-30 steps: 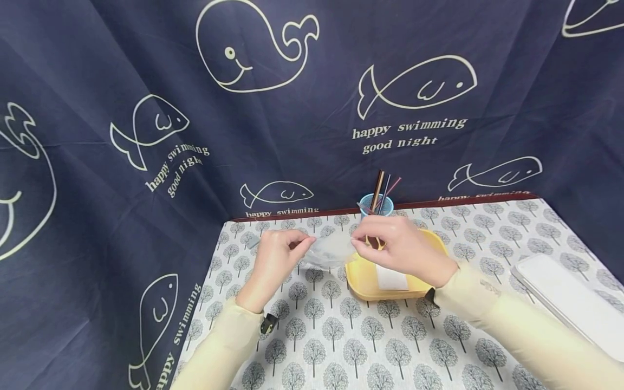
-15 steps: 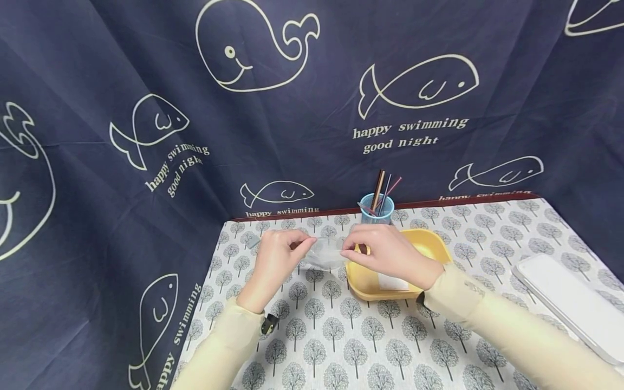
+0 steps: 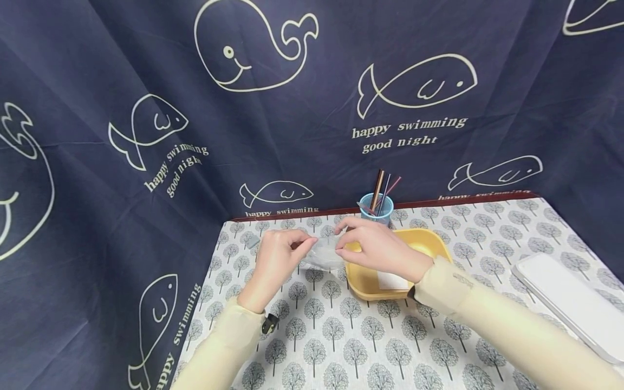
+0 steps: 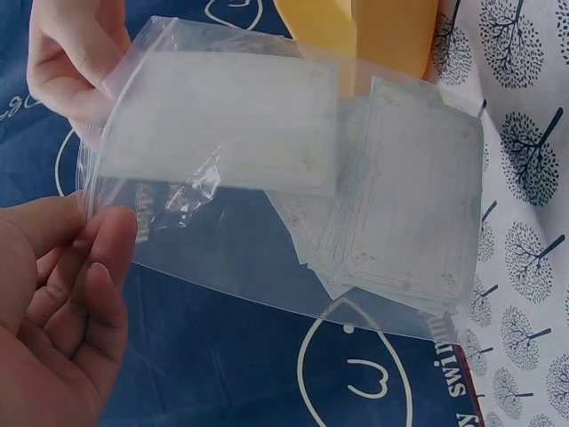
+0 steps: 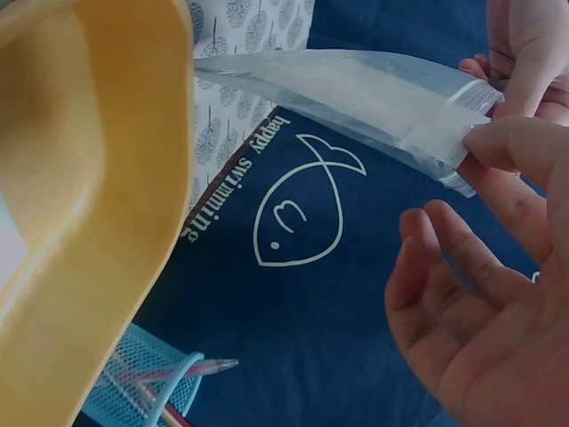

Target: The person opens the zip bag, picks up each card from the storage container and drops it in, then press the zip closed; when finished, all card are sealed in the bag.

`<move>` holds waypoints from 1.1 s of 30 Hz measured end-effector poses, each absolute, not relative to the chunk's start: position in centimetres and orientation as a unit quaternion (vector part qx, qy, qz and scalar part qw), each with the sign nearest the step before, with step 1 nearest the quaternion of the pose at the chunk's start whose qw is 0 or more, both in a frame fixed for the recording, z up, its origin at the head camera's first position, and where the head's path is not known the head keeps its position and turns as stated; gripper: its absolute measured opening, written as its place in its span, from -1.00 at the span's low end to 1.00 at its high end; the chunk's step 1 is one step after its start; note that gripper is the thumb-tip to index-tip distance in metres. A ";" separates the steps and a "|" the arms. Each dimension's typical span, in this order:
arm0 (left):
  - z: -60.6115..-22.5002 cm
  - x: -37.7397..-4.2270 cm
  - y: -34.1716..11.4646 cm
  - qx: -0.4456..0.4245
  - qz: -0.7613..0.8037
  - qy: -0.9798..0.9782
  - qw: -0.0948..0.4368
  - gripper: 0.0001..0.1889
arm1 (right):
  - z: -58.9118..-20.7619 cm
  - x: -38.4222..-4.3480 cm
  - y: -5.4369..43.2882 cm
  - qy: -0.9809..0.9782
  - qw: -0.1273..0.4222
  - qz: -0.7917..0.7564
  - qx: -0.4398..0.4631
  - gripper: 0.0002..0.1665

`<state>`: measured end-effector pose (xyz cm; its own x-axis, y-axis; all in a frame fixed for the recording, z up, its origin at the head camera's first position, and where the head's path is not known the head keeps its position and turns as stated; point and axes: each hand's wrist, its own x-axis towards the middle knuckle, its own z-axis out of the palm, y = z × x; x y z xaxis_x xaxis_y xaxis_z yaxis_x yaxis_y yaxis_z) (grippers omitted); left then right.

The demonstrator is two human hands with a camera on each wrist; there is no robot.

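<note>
A clear zip bag (image 3: 323, 254) is held up over the table between both hands. Inside it are pale cards (image 4: 409, 196) with faint printed borders: one lies crosswise near the mouth, several are stacked toward the far end. My left hand (image 3: 278, 260) pinches one end of the zip strip between thumb and curled forefinger. At the other end of the strip, my right hand (image 3: 380, 246) pinches the edge with thumb and forefinger, while its other fingers (image 5: 418, 245) stand apart from the bag. The zip looks closed along much of its length, though the right end is hard to make out.
Behind the right hand sits a yellow basket (image 3: 380, 295) with a white piece in it. A blue mesh cup (image 3: 384, 212) with pens stands at the back edge. A white box (image 3: 570, 303) lies to the right, and a small grey item (image 3: 253, 242) at left.
My right hand has moved leftward along the bag's top edge toward the left hand, its fingers now more spread. The left hand has kept its hold in place.
</note>
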<state>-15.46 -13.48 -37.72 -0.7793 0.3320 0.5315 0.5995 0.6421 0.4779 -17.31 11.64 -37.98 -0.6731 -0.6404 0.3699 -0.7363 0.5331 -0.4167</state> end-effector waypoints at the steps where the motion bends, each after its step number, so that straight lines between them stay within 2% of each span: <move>1: -37.7 -15.5 -13.5 -0.263 -0.331 -0.883 0.201 -0.93 | -37.9 -17.4 11.4 -0.871 0.081 0.279 0.396 -0.91; 8: -37.8 -15.5 -13.4 -0.266 -0.332 -0.882 0.200 -0.92 | -37.9 -18.2 10.3 -0.876 0.044 0.256 0.407 -0.92; 14: -37.7 -15.3 -13.2 -0.266 -0.335 -0.883 0.196 -0.92 | -37.8 -18.6 9.5 -0.877 0.037 0.227 0.423 -0.91; 33: -37.7 -15.4 -13.1 -0.274 -0.336 -0.877 0.207 -0.91 | -38.9 -19.0 7.9 -0.855 0.125 0.177 0.472 -0.95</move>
